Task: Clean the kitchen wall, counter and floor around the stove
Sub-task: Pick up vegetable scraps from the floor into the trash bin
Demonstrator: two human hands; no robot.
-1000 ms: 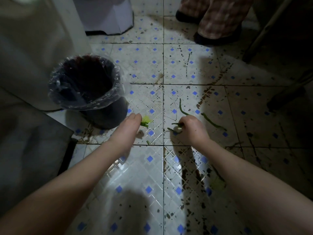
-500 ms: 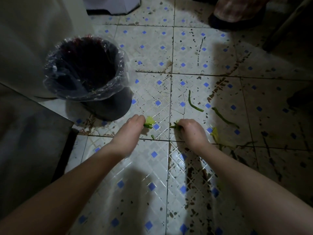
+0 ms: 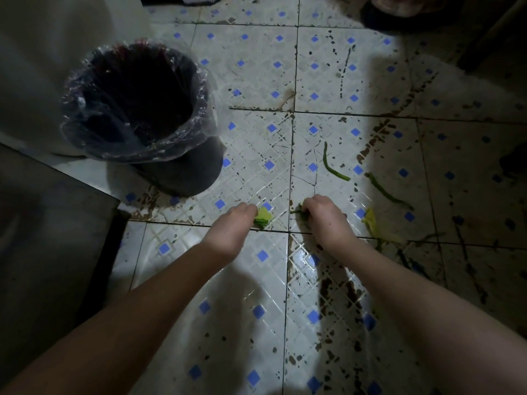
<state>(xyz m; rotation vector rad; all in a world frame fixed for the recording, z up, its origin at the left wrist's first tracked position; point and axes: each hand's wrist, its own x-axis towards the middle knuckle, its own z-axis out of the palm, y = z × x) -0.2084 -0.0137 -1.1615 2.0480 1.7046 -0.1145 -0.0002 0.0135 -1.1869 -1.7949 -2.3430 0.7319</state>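
Observation:
Both my hands are low over the dirty white floor tiles with blue diamonds. My left hand pinches a yellow-green leaf scrap at its fingertips. My right hand is curled round green stem scraps that stick out on its left side. Two loose green stems lie on the floor beyond my right hand, a curved stem and a longer stem. A yellowish leaf piece lies just right of my right wrist.
A dark waste bin lined with a clear plastic bag stands at the left, open at the top. A dark cabinet fills the lower left. Someone's slippered foot is at the top right. Brown stains cover the tiles on the right.
The view has tilted down and closer, so bin and floor shift lower in the frame. Both hands stay on the floor scraps; the left hand's hold on the leaf has tightened.

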